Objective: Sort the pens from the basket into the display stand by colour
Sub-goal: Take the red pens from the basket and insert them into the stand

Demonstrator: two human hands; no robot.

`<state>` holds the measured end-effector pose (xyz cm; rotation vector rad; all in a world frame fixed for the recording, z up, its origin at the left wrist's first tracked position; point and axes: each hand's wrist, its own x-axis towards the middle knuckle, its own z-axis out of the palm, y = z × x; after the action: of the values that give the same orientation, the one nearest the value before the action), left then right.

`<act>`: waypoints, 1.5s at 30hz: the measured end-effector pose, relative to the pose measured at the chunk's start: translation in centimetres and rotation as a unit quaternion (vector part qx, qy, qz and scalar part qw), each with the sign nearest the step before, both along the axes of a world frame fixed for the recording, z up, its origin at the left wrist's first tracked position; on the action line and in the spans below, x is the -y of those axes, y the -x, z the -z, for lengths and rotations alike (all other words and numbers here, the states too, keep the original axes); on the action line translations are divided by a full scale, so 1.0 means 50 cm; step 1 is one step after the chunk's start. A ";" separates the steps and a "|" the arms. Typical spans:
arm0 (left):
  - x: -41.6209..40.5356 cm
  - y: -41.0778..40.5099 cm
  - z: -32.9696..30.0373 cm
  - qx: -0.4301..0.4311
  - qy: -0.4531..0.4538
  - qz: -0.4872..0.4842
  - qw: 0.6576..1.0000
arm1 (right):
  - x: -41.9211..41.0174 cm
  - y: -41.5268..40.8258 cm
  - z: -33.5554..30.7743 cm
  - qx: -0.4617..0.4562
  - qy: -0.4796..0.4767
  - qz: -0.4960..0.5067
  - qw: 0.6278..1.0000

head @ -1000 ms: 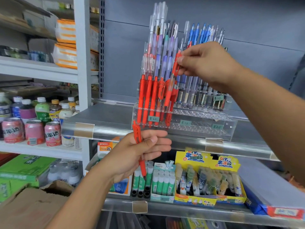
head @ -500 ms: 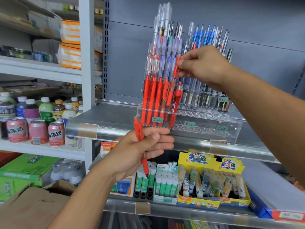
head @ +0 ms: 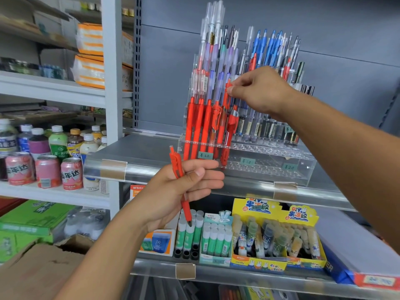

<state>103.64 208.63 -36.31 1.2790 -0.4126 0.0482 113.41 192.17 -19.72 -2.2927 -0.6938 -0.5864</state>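
Note:
A clear acrylic display stand (head: 270, 167) sits on a metal shelf, its tiers holding rows of pens. Several red pens (head: 199, 126) fill the front left slots; purple and clear ones stand behind, blue ones at the back right. My right hand (head: 262, 92) pinches the top of a red pen (head: 227, 98) standing among the red group. Below the stand, my left hand (head: 179, 191) grips another red pen (head: 178, 167) upright, tip pointing down. No basket is in view.
Glue sticks (head: 190, 232) and yellow display boxes (head: 275, 234) fill the shelf below. Drink cans (head: 46, 169) and bottles stand on the white shelf at left. A cardboard box (head: 32, 273) lies at the lower left, a blue box (head: 355, 263) at the lower right.
The red pen under my right hand has sunk a little lower into the red group. My left hand has kept its pen in about the same place.

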 end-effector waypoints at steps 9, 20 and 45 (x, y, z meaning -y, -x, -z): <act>0.005 0.005 0.001 -0.008 -0.001 0.002 1.000 | -0.008 0.002 -0.013 -0.027 0.041 0.062 0.997; 0.006 0.006 0.006 -0.008 -0.053 -0.025 0.998 | -0.012 0.008 0.013 -0.021 0.062 0.060 0.996; 0.014 0.002 0.004 0.063 0.071 -0.055 0.994 | -0.022 0.130 0.173 -0.102 -0.020 -0.179 0.978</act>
<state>103.53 207.95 -36.49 1.1610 -0.4390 0.2492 106.88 193.25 -28.35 -2.0838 -0.9541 -0.1908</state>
